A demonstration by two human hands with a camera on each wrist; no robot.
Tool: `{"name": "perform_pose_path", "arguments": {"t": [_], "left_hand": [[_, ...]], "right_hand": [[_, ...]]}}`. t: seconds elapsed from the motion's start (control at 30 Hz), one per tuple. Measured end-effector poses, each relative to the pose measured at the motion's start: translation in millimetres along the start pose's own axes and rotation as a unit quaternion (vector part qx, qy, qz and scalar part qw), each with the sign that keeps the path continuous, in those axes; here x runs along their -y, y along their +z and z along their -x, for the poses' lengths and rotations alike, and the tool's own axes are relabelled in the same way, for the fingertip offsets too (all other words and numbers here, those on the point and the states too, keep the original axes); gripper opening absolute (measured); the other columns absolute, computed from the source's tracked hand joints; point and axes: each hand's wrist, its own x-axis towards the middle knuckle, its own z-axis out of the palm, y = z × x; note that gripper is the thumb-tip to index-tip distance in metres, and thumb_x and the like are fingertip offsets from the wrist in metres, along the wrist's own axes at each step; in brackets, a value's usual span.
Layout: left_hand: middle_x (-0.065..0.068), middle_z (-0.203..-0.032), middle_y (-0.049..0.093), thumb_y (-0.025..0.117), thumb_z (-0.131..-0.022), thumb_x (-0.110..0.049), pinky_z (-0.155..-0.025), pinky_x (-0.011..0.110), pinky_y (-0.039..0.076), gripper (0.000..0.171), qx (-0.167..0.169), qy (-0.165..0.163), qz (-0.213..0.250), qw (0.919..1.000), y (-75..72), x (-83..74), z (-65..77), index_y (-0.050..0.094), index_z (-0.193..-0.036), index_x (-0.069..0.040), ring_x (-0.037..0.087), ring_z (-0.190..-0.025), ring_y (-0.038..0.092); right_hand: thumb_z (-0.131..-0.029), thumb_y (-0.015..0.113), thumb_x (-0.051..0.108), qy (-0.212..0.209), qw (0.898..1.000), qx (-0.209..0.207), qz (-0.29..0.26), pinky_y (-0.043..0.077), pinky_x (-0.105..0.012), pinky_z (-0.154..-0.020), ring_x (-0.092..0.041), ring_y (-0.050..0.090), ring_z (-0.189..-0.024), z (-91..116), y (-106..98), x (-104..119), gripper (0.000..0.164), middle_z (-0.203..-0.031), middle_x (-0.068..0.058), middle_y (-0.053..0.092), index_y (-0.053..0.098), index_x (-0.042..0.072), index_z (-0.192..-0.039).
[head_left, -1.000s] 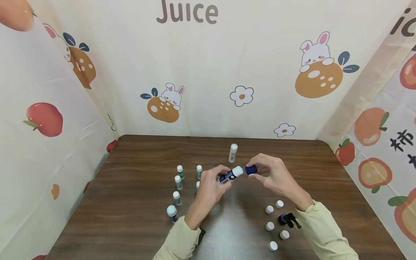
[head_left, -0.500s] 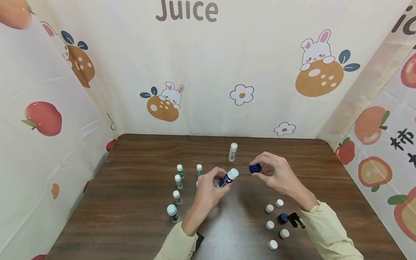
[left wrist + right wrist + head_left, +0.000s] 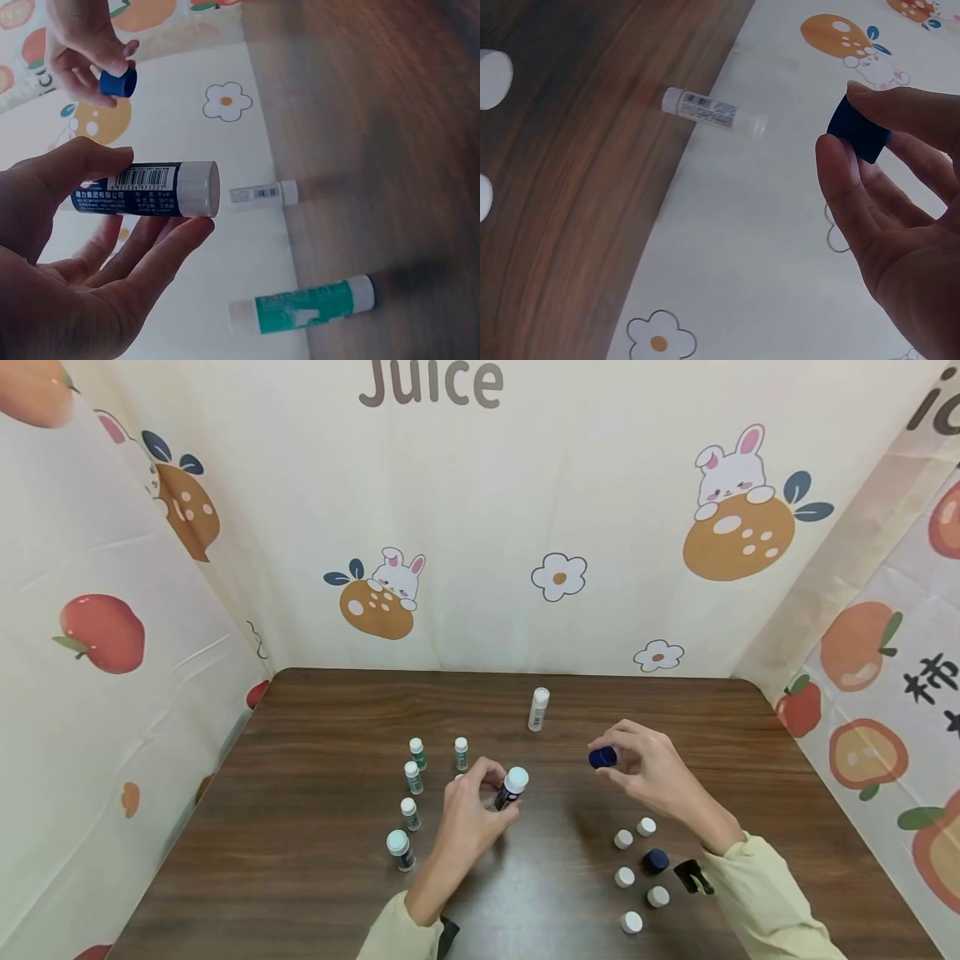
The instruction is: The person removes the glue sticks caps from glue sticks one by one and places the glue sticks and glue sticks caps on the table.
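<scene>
My left hand grips a dark-blue glue stick whose white end points up, uncapped. In the left wrist view, the barcode label on the glue stick shows between thumb and fingers. Off to the right, my right hand pinches a dark-blue cap between thumb and fingertips, held above the table. The right wrist view shows that cap from the side. A wide gap separates cap and glue stick. Behind both hands stands a white glue stick with a white top.
Left of my left hand, several small green glue sticks and a larger dark-blue one stand upright. One green stick is behind that hand. Several white caps and a blue cap lie near my right forearm on the brown table.
The hands have drawn apart: my left hand moved left and nearer with the glue stick, tipping it more upright. The right hand shifted slightly right with the blue cap.
</scene>
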Motion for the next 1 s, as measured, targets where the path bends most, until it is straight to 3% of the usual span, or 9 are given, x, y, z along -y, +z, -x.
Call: {"name": "perform_pose_path", "arguments": {"t": [0.23, 0.63, 1.0], "left_hand": [[-0.002, -0.082, 0.063, 0.077, -0.066, -0.005, -0.075, 0.042, 0.052, 0.03, 0.007, -0.033, -0.009, 0.9994, -5.8, 5.4, 7.1, 0.06, -0.089, -0.012, 0.019, -0.082, 0.063], [-0.002, -0.078, 0.06, 0.073, -0.063, -0.002, -0.064, 0.028, 0.043, 0.031, 0.015, -0.079, -0.05, 0.9955, -14.2, 16.8, 18.2, 0.057, -0.088, -0.012, 0.017, -0.074, 0.056], [0.003, -0.081, 0.062, 0.069, -0.064, 0.001, -0.067, 0.032, 0.046, 0.031, 0.014, -0.114, -0.064, 0.9913, -14.5, 32.5, 24.0, 0.056, -0.091, -0.007, 0.015, -0.075, 0.057]], "right_hand": [[-0.07, 0.078, -0.004, 0.038, 0.999, 0.024, 0.023, 0.05, -0.027, -0.055, -0.008, 0.054, -0.063, 8.1, 1.8, -9.3, 0.034, -0.086, 0.003, 0.058, 0.067, 0.012, -0.098], [-0.066, 0.079, -0.007, 0.038, 0.998, 0.027, 0.033, 0.047, -0.024, -0.053, -0.011, 0.053, -0.063, 23.4, 10.5, -29.5, 0.034, -0.082, 0.004, 0.057, 0.064, 0.009, -0.092], [-0.066, 0.078, -0.008, 0.064, 0.996, 0.048, 0.033, 0.045, -0.023, -0.052, -0.009, 0.049, -0.06, 34.5, 24.3, -48.2, 0.031, -0.073, 0.003, 0.048, 0.065, 0.007, -0.09]]}}
